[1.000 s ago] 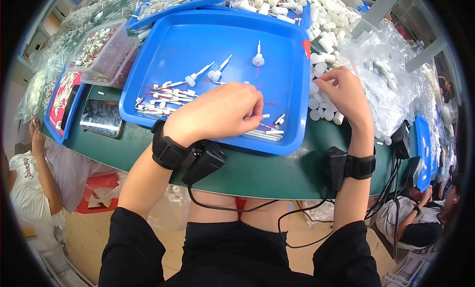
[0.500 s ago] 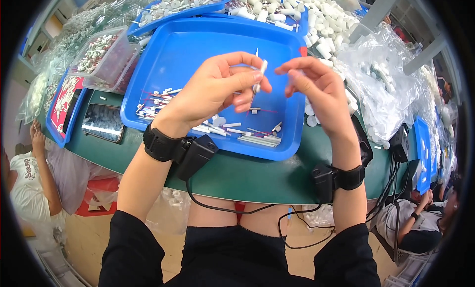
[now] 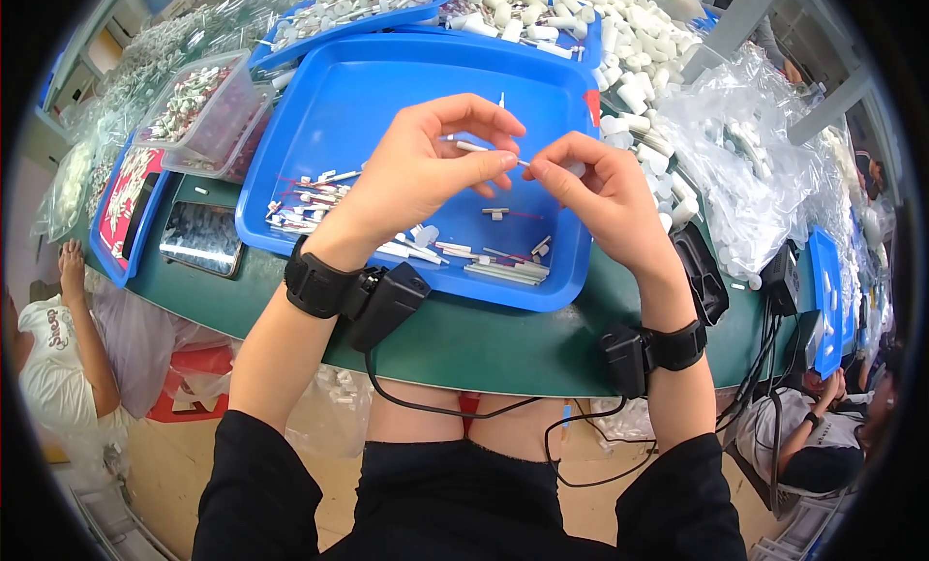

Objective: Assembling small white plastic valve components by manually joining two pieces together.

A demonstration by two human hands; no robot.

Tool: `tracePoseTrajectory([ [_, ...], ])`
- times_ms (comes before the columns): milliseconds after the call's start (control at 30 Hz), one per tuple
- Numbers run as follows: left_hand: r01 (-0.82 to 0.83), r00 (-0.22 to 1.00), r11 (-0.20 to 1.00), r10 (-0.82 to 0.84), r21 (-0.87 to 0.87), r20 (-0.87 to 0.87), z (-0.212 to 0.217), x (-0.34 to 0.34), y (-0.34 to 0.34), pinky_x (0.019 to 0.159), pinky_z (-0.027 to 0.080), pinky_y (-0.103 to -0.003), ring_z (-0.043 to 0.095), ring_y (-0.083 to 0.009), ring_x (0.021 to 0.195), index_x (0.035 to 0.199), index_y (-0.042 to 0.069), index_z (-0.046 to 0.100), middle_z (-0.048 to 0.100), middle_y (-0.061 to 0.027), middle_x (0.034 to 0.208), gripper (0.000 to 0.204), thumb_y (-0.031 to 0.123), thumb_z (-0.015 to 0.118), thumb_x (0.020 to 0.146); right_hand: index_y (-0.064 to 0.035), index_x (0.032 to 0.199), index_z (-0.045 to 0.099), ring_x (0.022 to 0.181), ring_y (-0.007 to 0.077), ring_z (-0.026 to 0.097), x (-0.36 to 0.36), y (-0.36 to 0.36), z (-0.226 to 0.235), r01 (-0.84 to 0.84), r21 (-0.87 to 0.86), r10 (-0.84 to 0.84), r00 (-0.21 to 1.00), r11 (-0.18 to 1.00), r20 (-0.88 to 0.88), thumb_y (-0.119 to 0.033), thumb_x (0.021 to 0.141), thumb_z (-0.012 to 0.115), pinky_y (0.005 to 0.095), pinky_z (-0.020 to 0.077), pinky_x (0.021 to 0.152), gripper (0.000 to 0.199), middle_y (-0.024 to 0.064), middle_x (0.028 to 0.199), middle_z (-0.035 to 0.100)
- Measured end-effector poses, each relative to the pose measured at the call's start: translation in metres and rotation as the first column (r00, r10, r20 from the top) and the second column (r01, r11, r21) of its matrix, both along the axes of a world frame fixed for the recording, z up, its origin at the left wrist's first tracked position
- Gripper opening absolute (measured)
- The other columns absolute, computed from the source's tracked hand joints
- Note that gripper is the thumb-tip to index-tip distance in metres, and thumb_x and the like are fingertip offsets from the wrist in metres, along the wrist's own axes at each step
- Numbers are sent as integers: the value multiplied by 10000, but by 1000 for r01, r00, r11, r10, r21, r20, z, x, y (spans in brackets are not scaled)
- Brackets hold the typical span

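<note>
Over the large blue tray (image 3: 334, 73), my left hand (image 3: 426, 160) pinches a slim white plastic stick (image 3: 471, 147) between thumb and fingers. My right hand (image 3: 605, 193) is pinched at the stick's right end, fingertips close to the left thumb; a pale rounded piece shows partly behind those fingers. Below the hands lie a small white piece with a red thread (image 3: 495, 213) and a row of white sticks (image 3: 508, 272). A heap of small white parts with red threads (image 3: 300, 205) sits at the tray's left side.
A phone (image 3: 201, 238) lies left of the tray, near a clear plastic box (image 3: 198, 111) of small parts. Many white caps (image 3: 634, 73) are piled behind at the right, beside clear plastic bags (image 3: 740, 145). Cables hang from my wrist devices. Other people sit at both sides.
My right hand has come in to the left and closed at the stick's end. The stick has turned from upright to nearly level in my left hand.
</note>
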State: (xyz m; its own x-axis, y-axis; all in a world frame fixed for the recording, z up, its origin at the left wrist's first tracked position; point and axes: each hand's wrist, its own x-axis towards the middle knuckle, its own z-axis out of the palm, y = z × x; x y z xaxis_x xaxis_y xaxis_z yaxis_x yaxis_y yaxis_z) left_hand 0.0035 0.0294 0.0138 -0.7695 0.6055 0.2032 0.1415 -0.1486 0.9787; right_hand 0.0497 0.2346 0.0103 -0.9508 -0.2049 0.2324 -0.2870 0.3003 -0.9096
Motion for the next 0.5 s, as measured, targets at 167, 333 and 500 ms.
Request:
tracePoseTrajectory([
  [167,-241,824,937,60,-254,-563,1,3,-2,754,522,-266,659,-158,830,1023,0,677,691,-97,968,189,71,663,848,-5,885,645,652,121,591,2,-7,-1,80,181,-48,983,980,-175,-124,875,633,238,468,588,120,62,786,660],
  [333,-189,939,946,96,-263,-331,1,3,1,783,541,-258,675,-150,858,1001,-24,679,699,-97,944,176,20,661,832,-10,872,644,623,122,571,1,-11,-4,189,144,-151,959,971,-240,-109,840,683,242,460,568,111,55,746,636],
  [500,-158,979,974,133,-161,-154,-2,2,2,791,552,-263,676,-151,860,1016,-34,655,693,-107,951,189,-16,660,828,-37,863,670,577,88,491,0,-11,-5,241,69,-210,929,968,-304,-109,802,723,230,401,525,109,24,701,576],
])
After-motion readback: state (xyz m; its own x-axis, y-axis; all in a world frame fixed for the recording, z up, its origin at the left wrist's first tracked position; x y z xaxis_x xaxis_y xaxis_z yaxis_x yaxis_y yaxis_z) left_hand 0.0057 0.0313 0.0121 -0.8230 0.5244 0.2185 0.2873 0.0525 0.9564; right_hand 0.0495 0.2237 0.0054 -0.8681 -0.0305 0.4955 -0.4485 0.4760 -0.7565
